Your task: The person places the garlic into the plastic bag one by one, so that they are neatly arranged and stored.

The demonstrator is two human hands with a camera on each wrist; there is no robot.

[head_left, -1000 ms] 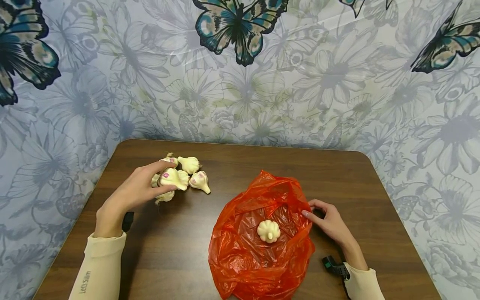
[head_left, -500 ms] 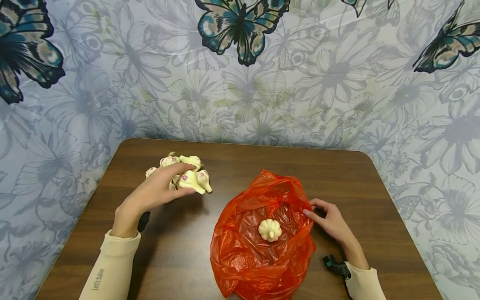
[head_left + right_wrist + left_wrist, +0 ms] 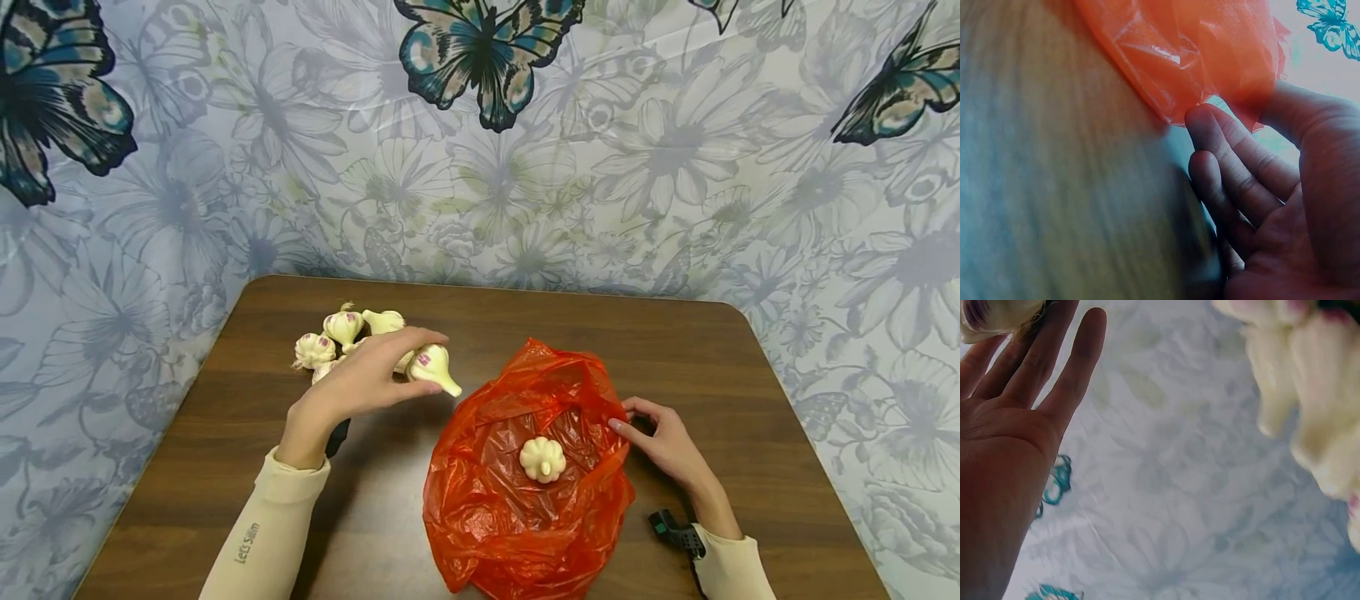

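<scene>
Left hand (image 3: pixel 369 375) is pinching a garlic bulb (image 3: pixel 432 365), right hand (image 3: pixel 670 443) a plastic bag (image 3: pixel 517 542); bagging is apparently needing release inside.

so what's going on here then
A person's left hand holds a garlic bulb between thumb and fingers, short of the red plastic bag. Their right hand pinches the bag's right edge. The bag lies open on the table with one white bulb in it. The other bulbs sit clustered toward the table's far left, partly hidden by the left hand.
</scene>
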